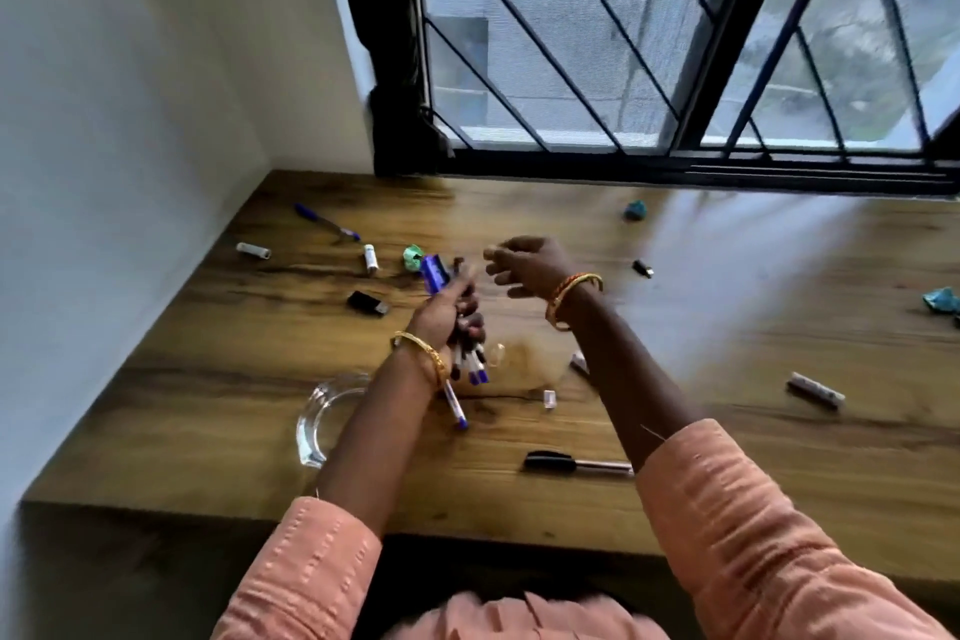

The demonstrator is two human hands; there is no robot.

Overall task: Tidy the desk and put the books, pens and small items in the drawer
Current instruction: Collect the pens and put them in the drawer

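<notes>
Bundle of pens [465,327], blue and dark caps, gripped in the left hand [447,314] above the middle of the wooden table [727,327]; fingers wrapped round the bundle, pen ends sticking out above and below the fist. Right hand [524,265] raised just beside it, blurred, fingers loosely curled, nothing in it.

Loose on the table: blue pen [327,222] at far left, black-capped pen [576,463] near the front edge, two small white cylinders [253,251] [370,259] left of the hands, small black item [368,303] near the left hand. Green crumpled scrap [414,257] behind the bundle; teal scraps [635,211] [941,300] farther right. Glass dish [324,418] under the left forearm. Barred window [675,42] behind.
</notes>
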